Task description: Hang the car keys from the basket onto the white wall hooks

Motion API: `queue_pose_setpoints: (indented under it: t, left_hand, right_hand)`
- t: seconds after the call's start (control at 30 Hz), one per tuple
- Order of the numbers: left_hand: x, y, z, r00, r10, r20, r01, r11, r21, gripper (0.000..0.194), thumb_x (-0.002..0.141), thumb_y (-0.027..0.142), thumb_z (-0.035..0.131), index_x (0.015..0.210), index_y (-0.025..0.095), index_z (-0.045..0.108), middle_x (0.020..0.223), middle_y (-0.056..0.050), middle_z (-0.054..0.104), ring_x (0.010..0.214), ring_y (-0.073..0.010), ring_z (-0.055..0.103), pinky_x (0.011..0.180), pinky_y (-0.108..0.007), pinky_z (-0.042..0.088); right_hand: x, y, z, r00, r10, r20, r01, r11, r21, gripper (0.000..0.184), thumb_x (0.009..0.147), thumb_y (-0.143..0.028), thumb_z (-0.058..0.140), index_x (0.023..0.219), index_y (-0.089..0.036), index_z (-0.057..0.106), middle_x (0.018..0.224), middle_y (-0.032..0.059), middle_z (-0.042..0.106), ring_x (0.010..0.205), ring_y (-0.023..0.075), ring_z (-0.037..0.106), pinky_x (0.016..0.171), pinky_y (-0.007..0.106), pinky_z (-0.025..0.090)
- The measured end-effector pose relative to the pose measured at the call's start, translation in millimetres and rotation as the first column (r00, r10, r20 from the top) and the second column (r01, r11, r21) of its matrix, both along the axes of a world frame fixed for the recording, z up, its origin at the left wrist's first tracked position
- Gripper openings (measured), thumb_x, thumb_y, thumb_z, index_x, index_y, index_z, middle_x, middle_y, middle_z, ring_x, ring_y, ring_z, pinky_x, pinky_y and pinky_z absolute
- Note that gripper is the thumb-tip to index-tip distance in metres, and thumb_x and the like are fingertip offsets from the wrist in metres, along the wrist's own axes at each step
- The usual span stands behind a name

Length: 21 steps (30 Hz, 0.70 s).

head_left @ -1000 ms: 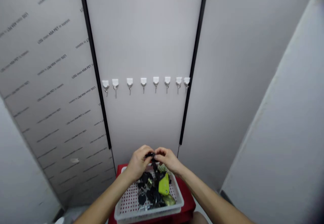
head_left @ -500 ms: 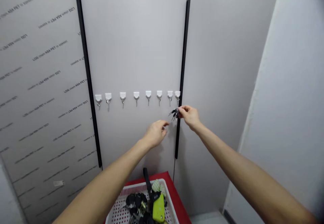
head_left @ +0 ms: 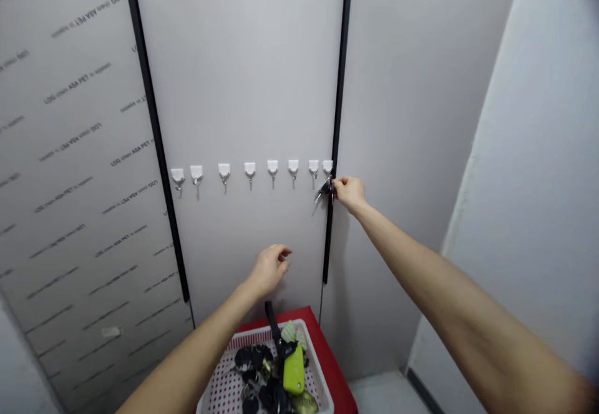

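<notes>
My right hand (head_left: 349, 192) pinches a bunch of keys (head_left: 324, 190) with dark heads, just below the rightmost white hook (head_left: 327, 167). Whether the keys' ring is over that hook is too small to tell. My left hand (head_left: 270, 270) is in front of the panel, lower and to the left, fingers curved and apart with nothing between them. Beneath it, a white plastic basket (head_left: 219, 395) contains several bunches of keys (head_left: 255, 364), a yellow-green key case (head_left: 294, 370) and a black strap (head_left: 271, 320).
More white hooks (head_left: 249, 169) run in a row across the grey panel (head_left: 243, 77). Long black handles (head_left: 344, 58) edge the panel on both sides. The basket rests on a red surface (head_left: 334, 364). A pale wall (head_left: 528, 183) stands at the right.
My right hand has raised the keys to the rightmost hook. My left hand has drawn away from them, down and to the left. The view has shifted slightly.
</notes>
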<state>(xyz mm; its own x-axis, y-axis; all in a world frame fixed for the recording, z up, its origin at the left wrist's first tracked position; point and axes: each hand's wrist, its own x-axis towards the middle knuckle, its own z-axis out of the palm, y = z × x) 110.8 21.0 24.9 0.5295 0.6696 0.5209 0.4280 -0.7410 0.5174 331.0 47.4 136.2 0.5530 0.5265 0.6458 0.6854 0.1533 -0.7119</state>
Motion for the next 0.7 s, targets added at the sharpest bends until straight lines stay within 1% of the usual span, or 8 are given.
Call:
queue_pose_setpoints:
  t: [0.13,0.23,0.27,0.33,0.4,0.43,0.53,0.7]
  left_hand:
    - [-35.0,-5.9,-58.5,0.998,0.068,-0.015,-0.070,0.981,-0.181,0.019,0.061,0.015,0.043,0.078,0.014,0.052,0.076,-0.003,0.056,0.068,-0.0113,0.050,0.065,-0.024,0.038]
    - [-61.1,-18.1,-104.3,0.992,0.079,-0.099,-0.105,0.949,-0.296,0.020,0.061,0.016,0.043,0.078,0.015,0.052,0.076,-0.003,0.056,0.069,-0.0118,0.050,0.065,-0.024,0.037]
    - [-68.6,-23.3,-117.4,0.988,0.077,-0.133,-0.117,0.939,-0.323,0.020,0.061,0.015,0.043,0.079,0.015,0.052,0.076,-0.003,0.056,0.069,-0.0119,0.050,0.066,-0.024,0.037]
    - [-80.4,-34.0,-138.3,0.978,0.068,-0.199,-0.135,0.928,-0.348,0.021,0.060,0.016,0.044,0.080,0.015,0.052,0.077,-0.004,0.056,0.070,-0.0127,0.050,0.066,-0.024,0.037]
    - [-87.5,-43.6,-151.6,0.967,0.064,-0.247,-0.148,0.930,-0.336,0.023,0.060,0.018,0.045,0.082,0.016,0.052,0.080,-0.004,0.055,0.074,-0.0139,0.049,0.068,-0.025,0.036]
    - [-89.5,-47.4,-155.6,0.962,0.066,-0.264,-0.152,0.934,-0.322,0.024,0.060,0.019,0.046,0.084,0.016,0.051,0.082,-0.005,0.054,0.076,-0.0145,0.048,0.069,-0.025,0.035]
    - [-90.9,-54.4,-160.0,0.951,0.065,-0.303,-0.159,0.941,-0.299,0.028,0.060,0.021,0.047,0.087,0.017,0.050,0.084,-0.005,0.053,0.077,-0.0154,0.048,0.068,-0.025,0.035]
    - [-89.4,-55.6,-157.5,0.956,0.088,-0.279,-0.183,0.924,-0.335,0.019,0.062,0.022,0.043,0.078,0.018,0.053,0.080,-0.004,0.055,0.075,-0.0165,0.049,0.067,-0.027,0.035]
  right_hand:
    - [-21.1,-22.5,-28.4,0.992,-0.089,0.084,0.079,0.990,0.116,0.025,0.064,-0.022,0.038,0.080,-0.012,0.053,0.074,0.0059,0.056,0.062,0.0115,0.050,0.062,0.026,0.037]
    - [-56.5,-46.5,-86.4,0.957,0.184,0.225,-0.173,0.983,-0.066,0.025,0.064,-0.019,0.037,0.081,-0.012,0.053,0.074,0.0049,0.056,0.064,0.0107,0.048,0.062,0.024,0.037]
    - [-70.9,-55.8,-111.0,0.905,0.347,0.244,-0.297,0.929,-0.220,0.023,0.064,-0.018,0.037,0.079,-0.013,0.054,0.072,0.0043,0.056,0.063,0.0104,0.049,0.061,0.023,0.037]
    - [-99.6,-74.5,-160.1,0.750,0.628,0.208,-0.450,0.715,-0.535,0.020,0.064,-0.018,0.039,0.073,-0.013,0.056,0.068,0.0037,0.057,0.060,0.0101,0.049,0.059,0.022,0.036]
    - [-124.1,-89.3,-200.0,0.623,0.758,0.196,-0.446,0.550,-0.706,0.018,0.064,-0.018,0.041,0.071,-0.014,0.057,0.068,0.0040,0.058,0.062,0.0112,0.048,0.059,0.022,0.035]
    - [-133.6,-94.3,-214.2,0.582,0.779,0.233,-0.405,0.526,-0.748,0.018,0.063,-0.019,0.044,0.072,-0.015,0.057,0.070,0.0047,0.058,0.066,0.0128,0.048,0.061,0.024,0.034]
    - [-150.4,-100.7,-233.1,0.506,0.771,0.387,-0.250,0.561,-0.789,0.020,0.060,-0.023,0.049,0.075,-0.015,0.058,0.075,0.0071,0.057,0.076,0.0184,0.044,0.065,0.028,0.031]
    - [-153.1,-104.5,-228.8,0.409,0.803,0.433,-0.151,0.528,-0.836,0.017,0.058,-0.023,0.051,0.072,-0.017,0.058,0.073,0.0075,0.057,0.080,0.0213,0.040,0.065,0.031,0.029]
